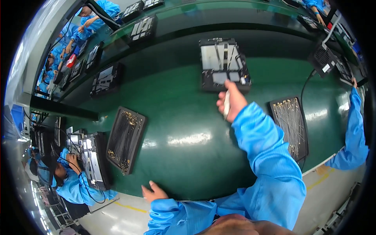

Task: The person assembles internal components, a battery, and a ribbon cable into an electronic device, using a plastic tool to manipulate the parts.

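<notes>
My right hand (235, 102) reaches out over the green bench with its fingers curled around a slim whitish object (226, 105), whose kind I cannot make out. A fingertip overlaps the near edge of a black electronic device (216, 58) with pale grey panels and dark strips; whether it touches is unclear. Down by the bench's near edge, my left hand (155, 192) holds nothing, its fingers apart. To its upper left lies a black tray (141, 129) of dark thin cables with gold-coloured ends. Right of my right arm sits another black tray (304, 135) of thin grey cables, partly hidden by the sleeve.
Similar black devices (105, 80) stand along the far left, more on the raised shelf behind. At left, a co-worker (64, 172) in blue bends beside a device (95, 162). Another person's blue sleeve (354, 129) is at right. A black boxy unit (324, 58) with a cable stands far right.
</notes>
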The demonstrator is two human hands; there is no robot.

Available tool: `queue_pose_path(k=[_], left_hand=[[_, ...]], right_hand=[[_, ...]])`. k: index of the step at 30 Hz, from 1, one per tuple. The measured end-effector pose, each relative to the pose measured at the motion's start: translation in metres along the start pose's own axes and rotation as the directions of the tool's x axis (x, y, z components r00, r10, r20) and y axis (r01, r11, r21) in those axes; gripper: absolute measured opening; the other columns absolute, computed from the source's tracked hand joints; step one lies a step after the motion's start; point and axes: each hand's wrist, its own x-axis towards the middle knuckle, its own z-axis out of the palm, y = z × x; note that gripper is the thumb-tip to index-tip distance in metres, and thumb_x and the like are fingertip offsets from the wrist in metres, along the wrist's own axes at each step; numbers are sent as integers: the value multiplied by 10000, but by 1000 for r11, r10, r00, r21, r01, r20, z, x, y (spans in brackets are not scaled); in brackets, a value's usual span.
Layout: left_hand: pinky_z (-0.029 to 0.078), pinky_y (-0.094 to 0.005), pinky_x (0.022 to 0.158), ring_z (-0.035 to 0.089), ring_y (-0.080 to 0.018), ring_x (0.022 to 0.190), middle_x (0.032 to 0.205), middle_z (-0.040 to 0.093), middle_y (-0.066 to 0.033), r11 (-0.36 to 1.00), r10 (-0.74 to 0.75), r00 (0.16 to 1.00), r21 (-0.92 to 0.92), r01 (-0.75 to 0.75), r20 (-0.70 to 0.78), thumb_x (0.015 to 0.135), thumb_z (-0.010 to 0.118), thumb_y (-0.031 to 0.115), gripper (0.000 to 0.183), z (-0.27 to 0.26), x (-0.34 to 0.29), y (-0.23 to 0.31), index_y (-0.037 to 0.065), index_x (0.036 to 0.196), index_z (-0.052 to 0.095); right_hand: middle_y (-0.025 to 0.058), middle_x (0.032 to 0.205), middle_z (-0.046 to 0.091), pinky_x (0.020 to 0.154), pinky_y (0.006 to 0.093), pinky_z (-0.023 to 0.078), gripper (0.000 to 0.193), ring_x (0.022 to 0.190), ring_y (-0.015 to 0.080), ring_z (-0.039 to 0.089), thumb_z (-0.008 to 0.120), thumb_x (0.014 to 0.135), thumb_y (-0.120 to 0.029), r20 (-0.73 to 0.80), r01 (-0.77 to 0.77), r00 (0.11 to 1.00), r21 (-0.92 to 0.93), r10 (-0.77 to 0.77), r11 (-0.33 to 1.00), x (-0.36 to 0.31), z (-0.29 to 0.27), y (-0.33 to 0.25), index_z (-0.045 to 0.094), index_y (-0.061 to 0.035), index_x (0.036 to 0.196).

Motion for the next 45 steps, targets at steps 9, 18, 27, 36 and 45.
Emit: queue_pose_path(k=[9,18,27,36,45], left_hand=[[336,-392,885,448,-287,997,1087,428,-210,321,597,-17,-220,921,802,837,386,270,451,14,-43,106,-15,1172,290],[402,-331,801,507,-232,920,1002,514,-137,442,685,171,-591,675,708,761,440,130,356,-25,-19,105,-27,1079,409],[416,-300,746,525,-201,848,1005,509,-135,511,568,186,-520,685,802,814,446,238,373,14,-21,106,-19,1082,411],[392,-290,756,488,-200,875,994,499,-126,644,462,406,-613,458,788,817,435,325,430,29,-49,113,-5,1092,400],[405,-288,746,498,-179,860,975,512,-119,583,536,354,-639,502,767,801,491,217,387,34,-41,115,-5,1099,383]], right_hand=[[50,731,526,384,233,371,417,518,118,470,405,808,-425,351,-151,892,-361,284,920,-159,-53,140,511,-31,890],[144,933,561,779,306,397,400,883,222,528,426,805,-369,481,296,593,-876,646,381,-177,-101,147,515,-34,1005],[32,909,501,590,224,401,488,676,83,420,386,795,-478,243,40,484,-966,841,256,-155,-83,148,440,-48,1019],[39,910,493,555,217,400,542,650,95,429,386,778,-518,217,-53,339,-967,915,249,-141,-82,146,410,-50,1051],[59,746,496,431,276,388,531,539,137,447,373,765,-513,-49,-273,409,-959,911,71,-146,-60,163,469,-30,964]])
